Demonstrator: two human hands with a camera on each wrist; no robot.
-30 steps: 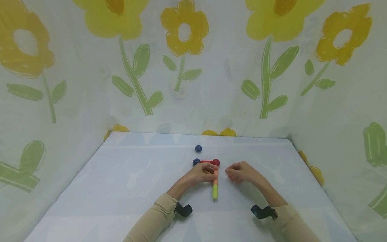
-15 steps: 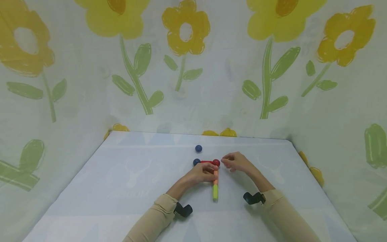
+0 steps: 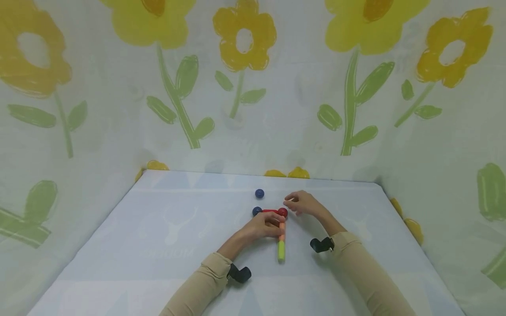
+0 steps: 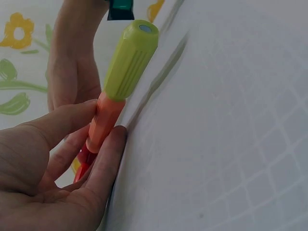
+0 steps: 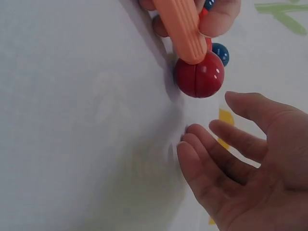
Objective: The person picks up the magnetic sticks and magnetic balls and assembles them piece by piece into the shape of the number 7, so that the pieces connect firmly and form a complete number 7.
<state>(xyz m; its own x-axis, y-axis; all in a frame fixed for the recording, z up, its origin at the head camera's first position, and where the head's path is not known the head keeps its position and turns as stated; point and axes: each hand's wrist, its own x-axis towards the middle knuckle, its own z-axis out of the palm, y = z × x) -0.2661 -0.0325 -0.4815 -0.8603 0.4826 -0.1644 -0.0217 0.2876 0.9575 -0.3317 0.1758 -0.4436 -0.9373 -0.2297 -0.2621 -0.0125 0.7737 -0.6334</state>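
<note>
My left hand (image 3: 258,226) pinches an orange stick (image 4: 105,121) between thumb and fingers. A yellow-green stick (image 4: 130,62) with a small metallic spot in its end joins the orange one in line, toward me. At the far end, the orange stick meets a red ball (image 5: 201,76). From that ball a red stick (image 3: 270,210) runs left to a blue ball (image 3: 257,211). My right hand (image 3: 303,203) hovers just beyond and right of the red ball, fingers loosely bent, holding nothing. In the right wrist view a gap shows between its fingertips and the ball.
A loose blue ball (image 3: 259,193) lies farther back on the pale table (image 3: 158,245). Flower-printed cloth (image 3: 292,109) hangs behind the table and at both sides. A black wrist camera (image 3: 240,274) sits at the left cuff, another (image 3: 322,244) at the right.
My right hand has moved away from me and a little left, from beside the orange stick to just past the red ball. The left hand and the joined pieces stay put.
</note>
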